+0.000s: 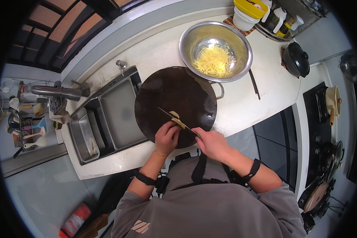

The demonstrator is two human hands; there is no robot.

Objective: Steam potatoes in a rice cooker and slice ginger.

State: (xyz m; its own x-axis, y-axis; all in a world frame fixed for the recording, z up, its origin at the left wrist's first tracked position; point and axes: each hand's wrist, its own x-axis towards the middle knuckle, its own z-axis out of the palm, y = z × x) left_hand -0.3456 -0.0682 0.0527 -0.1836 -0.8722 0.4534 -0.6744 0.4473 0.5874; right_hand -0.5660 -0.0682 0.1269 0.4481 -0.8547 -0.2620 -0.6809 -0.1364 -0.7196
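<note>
My right hand (213, 143) grips the handle of a kitchen knife (166, 112), whose blade slants up to the left over a round dark cutting board (172, 86). Against the blade, my left hand (167, 136) pinches a small pale yellow piece of food (178, 122), possibly potato. A thin slice (174, 114) lies on the blade's far side. Beyond the board, a large stainless steel bowl (185, 44) holds a heap of pale yellow shreds (214, 61). The bowl's rim overlaps the board's far right edge.
A steel sink (119, 104) with a faucet (58, 92) adjoins the board's left side. Dark chopsticks (254, 84) lie right of the bowl. Farther right stand a lidded black pot (296, 61) and a cream pan (332, 101) on the stove. A yellow basket (250, 9) tops a white bucket (244, 22).
</note>
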